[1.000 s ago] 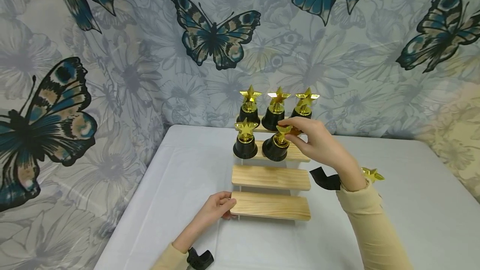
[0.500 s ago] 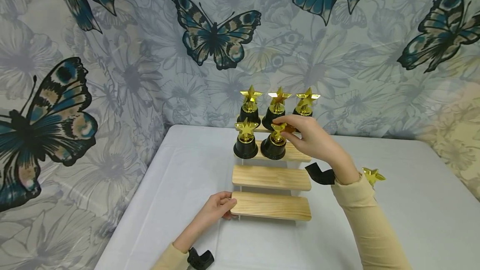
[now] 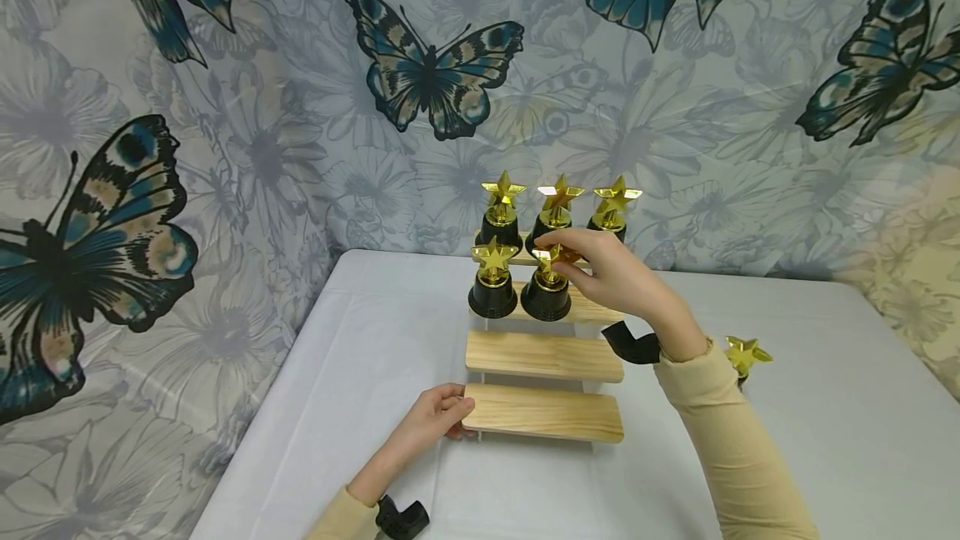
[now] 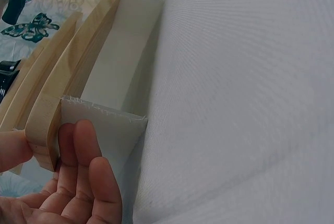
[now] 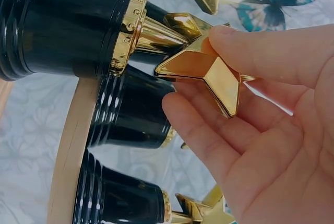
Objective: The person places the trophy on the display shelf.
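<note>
My right hand (image 3: 615,273) has thumb and fingers around the gold star of a small star trophy (image 3: 546,300). Its black base stands upright on the second step from the back of a wooden stepped stand (image 3: 543,412). In the right wrist view the thumb lies on the star (image 5: 201,67), with the index fingertip just below it. Beside this trophy, to its left, stands another star trophy (image 3: 492,294) on the same step. My left hand (image 3: 431,413) grips the left end of the front step (image 4: 44,125), thumb on top and fingers underneath.
Three more trophies (image 3: 501,227) line the top step. The two lower steps (image 3: 543,355) are bare wood. Right of the stand, another gold star (image 3: 746,352) shows past my right sleeve. A white cloth (image 3: 375,340) covers the table, with a butterfly-print backdrop (image 3: 435,90) behind.
The trophy in my right hand has gone from tilted to upright on its step and shifted slightly left. My right hand moved left with it; the left hand keeps its place.
</note>
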The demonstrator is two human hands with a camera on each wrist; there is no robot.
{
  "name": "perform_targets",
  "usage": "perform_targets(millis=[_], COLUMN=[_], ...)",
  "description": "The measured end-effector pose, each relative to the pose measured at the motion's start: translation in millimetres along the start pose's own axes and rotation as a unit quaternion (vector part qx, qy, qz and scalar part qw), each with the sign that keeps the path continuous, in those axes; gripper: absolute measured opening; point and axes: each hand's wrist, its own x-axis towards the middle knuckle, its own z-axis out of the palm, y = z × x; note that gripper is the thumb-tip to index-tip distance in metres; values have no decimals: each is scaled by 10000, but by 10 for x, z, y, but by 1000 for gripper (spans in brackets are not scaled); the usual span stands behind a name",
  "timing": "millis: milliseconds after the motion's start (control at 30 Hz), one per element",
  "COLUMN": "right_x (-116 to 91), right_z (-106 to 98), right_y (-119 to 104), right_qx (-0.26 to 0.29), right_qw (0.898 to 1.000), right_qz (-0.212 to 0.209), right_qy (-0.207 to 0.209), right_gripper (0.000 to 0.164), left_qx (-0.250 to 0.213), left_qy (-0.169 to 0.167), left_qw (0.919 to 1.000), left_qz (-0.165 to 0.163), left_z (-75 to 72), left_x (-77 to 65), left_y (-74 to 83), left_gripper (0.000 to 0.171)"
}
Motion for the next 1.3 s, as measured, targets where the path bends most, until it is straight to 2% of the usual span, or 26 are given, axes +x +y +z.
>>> perform_targets(millis=[667,967,1300], right_x=[38,18,-81], right_z=[28,55,-14], right_y=[53,73,36], right_qx=[186,189,-136], right_qw=[9997,9997,9944], right_qz=[108,-41,-236], right_qy=[-135,145,1022], right_gripper=[38,43,39], left_qx=[-159,-144,-56], left_qy=[7,39,91], left_qw=[9998,9999,9999], left_qz=[-106,-77,-77], left_z=[-6,-16,2], left_x=[3,107,6], left_y=[8,-257,18], left_gripper=[40,42,42])
